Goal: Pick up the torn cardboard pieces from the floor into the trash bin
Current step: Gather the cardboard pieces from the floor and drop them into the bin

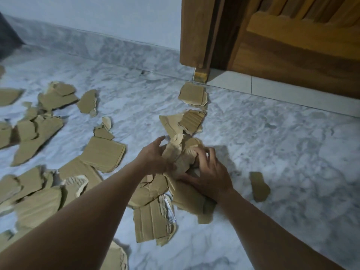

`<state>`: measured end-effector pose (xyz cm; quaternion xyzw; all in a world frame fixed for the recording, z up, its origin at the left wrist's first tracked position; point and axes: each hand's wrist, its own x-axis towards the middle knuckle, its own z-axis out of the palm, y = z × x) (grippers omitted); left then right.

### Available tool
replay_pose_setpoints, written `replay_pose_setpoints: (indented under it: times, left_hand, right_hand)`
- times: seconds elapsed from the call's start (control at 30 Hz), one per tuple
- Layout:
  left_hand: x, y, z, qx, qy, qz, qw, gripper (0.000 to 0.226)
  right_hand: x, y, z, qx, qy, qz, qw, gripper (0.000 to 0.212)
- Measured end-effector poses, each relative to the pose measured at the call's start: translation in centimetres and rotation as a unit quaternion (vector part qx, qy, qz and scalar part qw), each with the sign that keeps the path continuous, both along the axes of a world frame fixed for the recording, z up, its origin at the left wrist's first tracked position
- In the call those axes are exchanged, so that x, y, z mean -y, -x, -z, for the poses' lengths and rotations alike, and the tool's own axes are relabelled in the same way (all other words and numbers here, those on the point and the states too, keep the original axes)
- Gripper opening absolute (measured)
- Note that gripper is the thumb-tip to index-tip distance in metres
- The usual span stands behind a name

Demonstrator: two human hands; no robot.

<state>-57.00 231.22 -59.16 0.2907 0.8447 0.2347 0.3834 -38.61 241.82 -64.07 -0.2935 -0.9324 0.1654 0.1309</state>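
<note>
left hand (pixel 153 156) fingers curled round cardboard wad (pixel 180 152) | right hand (pixel 211 173) clasps other side, fingers spread | wad among scattered pieces (pixel 103 152) on floor (pixel 272 143), near door (pixel 292 55)

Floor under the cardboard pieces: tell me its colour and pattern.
The floor is white with cloudy grey marble veining, shown best in the head view.

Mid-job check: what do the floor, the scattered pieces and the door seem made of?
Floor: likely polished marble or marble-look tile, grey-white veining, faint sheen. Pieces: corrugated cardboard, matte brown; ribbed flutes show where torn. Door: apparently varnished wood, visible grain, raised panels.
</note>
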Motion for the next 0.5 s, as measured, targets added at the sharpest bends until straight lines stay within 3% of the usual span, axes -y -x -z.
replay_pose_setpoints:
  times: [0.13,0.27,0.33,0.4,0.43,0.5]
  left_hand:
    - [1.0,-0.6,-0.1,-0.016,-0.025,0.008,1.000,0.062]
    - [2.5,-0.9,0.4,-0.047,-0.011,0.004,0.999,0.038]
    - [3.1,-0.8,-0.4,-0.197,0.027,0.061,0.978,0.048]
    - [4.0,-1.0,-0.9,-0.318,0.084,0.055,0.943,0.083]
    - [4.9,-1.5,-1.5,-0.326,0.103,0.019,0.939,0.104]
    - [6.7,-3.3,-1.9,-0.252,0.097,-0.073,0.960,0.133]
  right_hand:
    - [0.6,0.7,0.5,0.010,0.004,0.042,0.999,0.094]
    - [0.6,1.8,-0.8,0.087,-0.027,0.056,0.994,0.094]
    - [-0.1,2.6,-1.7,0.127,-0.041,0.034,0.990,0.088]
    - [-1.0,3.4,-2.3,0.129,-0.040,0.013,0.991,0.077]
    - [-1.2,3.6,-2.5,0.118,-0.030,0.008,0.993,0.074]
    - [-1.8,3.3,-2.8,0.091,-0.010,-0.004,0.996,0.075]
